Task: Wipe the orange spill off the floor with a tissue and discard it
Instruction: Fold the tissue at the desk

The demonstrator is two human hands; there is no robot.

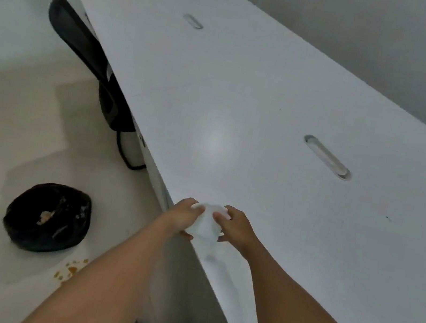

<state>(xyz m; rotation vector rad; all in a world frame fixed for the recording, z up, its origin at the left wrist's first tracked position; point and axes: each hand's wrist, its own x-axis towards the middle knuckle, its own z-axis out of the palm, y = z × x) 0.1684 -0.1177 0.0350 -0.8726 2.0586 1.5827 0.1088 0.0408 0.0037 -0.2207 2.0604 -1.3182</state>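
A white tissue (205,223) is held between both hands over the near edge of the white table (265,142). My left hand (184,217) pinches its left side and my right hand (234,227) pinches its right side. Orange spill drops (71,270) lie on the pale floor at lower left, partly hidden behind my left forearm. Just beyond the spill stands a bin lined with a black bag (47,217), with some scraps inside.
A black office chair (87,61) is pushed against the table's left edge. Two oval cable slots, the nearer slot (326,157) and a far slot (193,21), are set in the tabletop. White walls stand behind and to the right. Pale floor (0,126) stretches to the left.
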